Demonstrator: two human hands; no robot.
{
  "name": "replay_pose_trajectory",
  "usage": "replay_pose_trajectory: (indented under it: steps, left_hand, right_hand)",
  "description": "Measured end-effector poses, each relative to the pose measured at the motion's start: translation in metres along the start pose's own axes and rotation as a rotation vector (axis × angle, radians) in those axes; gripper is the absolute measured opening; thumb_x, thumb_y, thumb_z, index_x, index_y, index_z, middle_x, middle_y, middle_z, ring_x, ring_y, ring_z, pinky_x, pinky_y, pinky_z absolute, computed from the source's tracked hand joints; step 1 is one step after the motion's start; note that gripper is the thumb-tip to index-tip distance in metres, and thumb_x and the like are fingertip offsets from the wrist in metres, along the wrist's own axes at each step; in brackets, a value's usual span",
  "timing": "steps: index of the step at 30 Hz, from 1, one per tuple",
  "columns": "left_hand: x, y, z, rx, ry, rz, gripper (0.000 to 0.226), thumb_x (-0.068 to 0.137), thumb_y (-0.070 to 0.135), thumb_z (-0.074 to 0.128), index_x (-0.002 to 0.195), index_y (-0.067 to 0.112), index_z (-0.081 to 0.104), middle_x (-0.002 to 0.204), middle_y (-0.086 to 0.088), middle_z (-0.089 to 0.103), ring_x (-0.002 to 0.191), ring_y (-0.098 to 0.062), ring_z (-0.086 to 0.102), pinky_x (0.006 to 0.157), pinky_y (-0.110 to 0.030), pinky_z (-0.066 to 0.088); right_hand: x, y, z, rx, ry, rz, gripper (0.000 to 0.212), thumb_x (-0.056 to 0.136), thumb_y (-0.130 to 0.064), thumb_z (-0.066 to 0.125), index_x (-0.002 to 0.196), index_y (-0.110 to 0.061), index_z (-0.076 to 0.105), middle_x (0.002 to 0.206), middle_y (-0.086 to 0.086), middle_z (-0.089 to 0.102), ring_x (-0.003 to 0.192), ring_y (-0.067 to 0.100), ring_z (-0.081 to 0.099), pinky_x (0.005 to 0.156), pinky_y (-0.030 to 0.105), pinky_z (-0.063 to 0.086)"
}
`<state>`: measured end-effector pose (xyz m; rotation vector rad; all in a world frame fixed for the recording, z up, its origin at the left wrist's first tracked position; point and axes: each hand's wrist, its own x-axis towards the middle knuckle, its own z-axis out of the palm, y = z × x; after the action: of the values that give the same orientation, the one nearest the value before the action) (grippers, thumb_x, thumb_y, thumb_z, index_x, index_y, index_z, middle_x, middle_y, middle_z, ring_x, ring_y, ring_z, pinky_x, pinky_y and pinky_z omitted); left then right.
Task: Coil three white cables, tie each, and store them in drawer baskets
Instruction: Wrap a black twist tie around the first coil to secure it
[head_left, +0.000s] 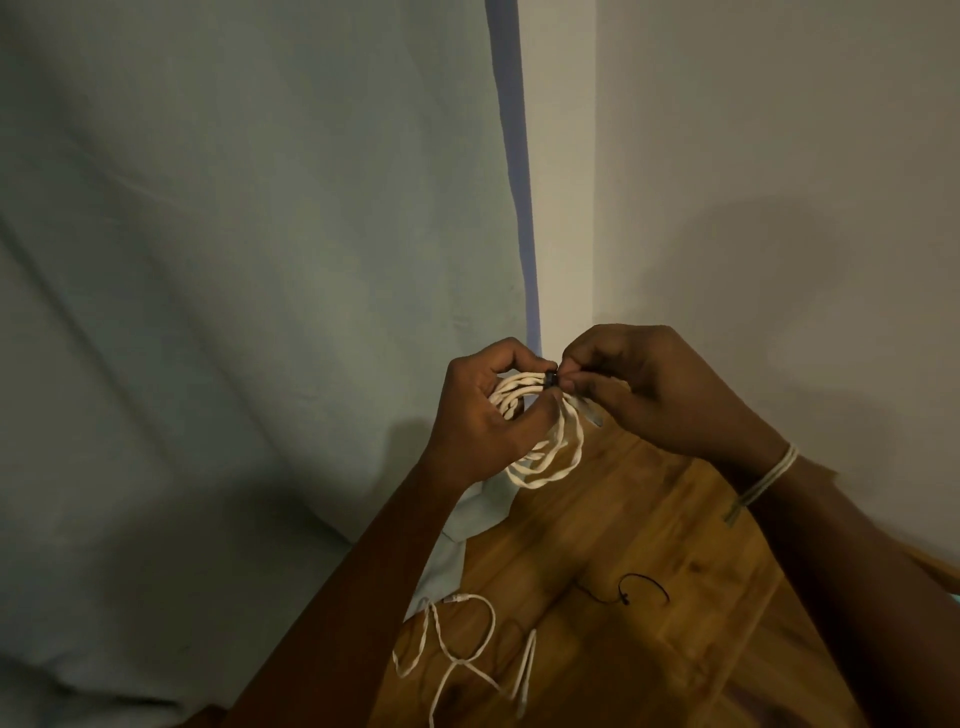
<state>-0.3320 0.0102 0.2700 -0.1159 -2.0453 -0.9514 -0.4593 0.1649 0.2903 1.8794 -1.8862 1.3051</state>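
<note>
At far left hangs a pale curtain (234, 260), with nothing of the task on it. Moving right, the left hand (483, 415) is curled closed around the white coiled cable (545, 457), which it holds up above the far end of the wooden bench (649, 545). At the top of the coil sits a small black tie (551, 378), and just right of it the right hand (649, 389) pinches that tie between thumb and fingertips, the other fingers folded. The step in hand looks like tying a coil. The next move probably calls for drawing the tie snug while the left hand keeps the loops together. On the near bench lie a loose white cable (467, 654), uncoiled, and, to its right, a spare black tie (639, 590). No drawer baskets are in view.
</note>
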Motion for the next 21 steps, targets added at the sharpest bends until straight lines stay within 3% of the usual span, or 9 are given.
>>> replay_pose_trajectory:
  steps: [4, 8, 12, 15, 18, 21]
  left_hand:
    - [0.004, 0.002, 0.014, -0.007, -0.028, 0.000, 0.017, 0.078, 0.013, 0.076, 0.092, 0.008, 0.067, 0.084, 0.000, 0.071, 0.077, -0.016, 0.070, 0.069, -0.019, 0.056]
    - [0.010, 0.003, 0.032, -0.067, 0.020, -0.028, 0.026, 0.078, 0.022, 0.075, 0.098, 0.010, 0.062, 0.088, 0.005, 0.069, 0.080, -0.013, 0.070, 0.070, -0.020, 0.056]
    - [0.016, 0.002, 0.047, -0.069, 0.059, -0.076, 0.028, 0.077, 0.027, 0.074, 0.098, 0.016, 0.059, 0.088, 0.010, 0.067, 0.080, -0.008, 0.069, 0.069, -0.017, 0.055]
    - [0.018, 0.001, 0.057, -0.091, 0.051, -0.063, 0.023, 0.077, 0.026, 0.073, 0.093, 0.017, 0.060, 0.084, 0.008, 0.067, 0.075, -0.009, 0.068, 0.067, -0.018, 0.055]
    - [0.017, 0.001, 0.062, -0.092, -0.006, -0.022, 0.020, 0.078, 0.021, 0.074, 0.090, 0.010, 0.063, 0.081, 0.004, 0.069, 0.074, -0.013, 0.068, 0.066, -0.018, 0.056]
    - [0.017, 0.002, 0.060, -0.149, -0.036, 0.008, 0.023, 0.078, 0.020, 0.074, 0.092, 0.004, 0.066, 0.084, -0.008, 0.071, 0.075, -0.018, 0.069, 0.070, -0.023, 0.057]
  right_hand:
    - [-0.009, 0.017, -0.005, 0.385, 0.046, 0.139, 0.016, 0.084, -0.012, 0.069, 0.097, -0.005, 0.076, 0.087, 0.005, 0.076, 0.080, 0.016, 0.071, 0.076, 0.022, 0.057]
    - [-0.019, 0.028, -0.008, 0.553, 0.065, 0.183, 0.025, 0.081, -0.013, 0.071, 0.106, -0.007, 0.072, 0.103, 0.010, 0.074, 0.097, 0.025, 0.071, 0.086, 0.033, 0.059]
    - [-0.029, 0.036, -0.006, 0.531, 0.167, 0.234, 0.042, 0.077, -0.016, 0.076, 0.117, -0.007, 0.066, 0.111, 0.008, 0.073, 0.097, 0.024, 0.073, 0.085, 0.037, 0.060]
    - [-0.035, 0.039, -0.010, 0.530, 0.249, 0.240, 0.030, 0.084, -0.018, 0.068, 0.112, -0.008, 0.070, 0.104, 0.007, 0.076, 0.093, 0.022, 0.073, 0.085, 0.038, 0.060]
    - [-0.037, 0.040, -0.023, 0.539, 0.196, 0.229, 0.019, 0.091, -0.013, 0.061, 0.104, -0.006, 0.073, 0.099, 0.007, 0.076, 0.089, 0.026, 0.072, 0.079, 0.037, 0.060]
    - [-0.036, 0.037, -0.035, 0.514, 0.065, 0.188, 0.019, 0.092, -0.009, 0.058, 0.105, -0.002, 0.070, 0.102, 0.012, 0.073, 0.095, 0.027, 0.070, 0.086, 0.030, 0.056]
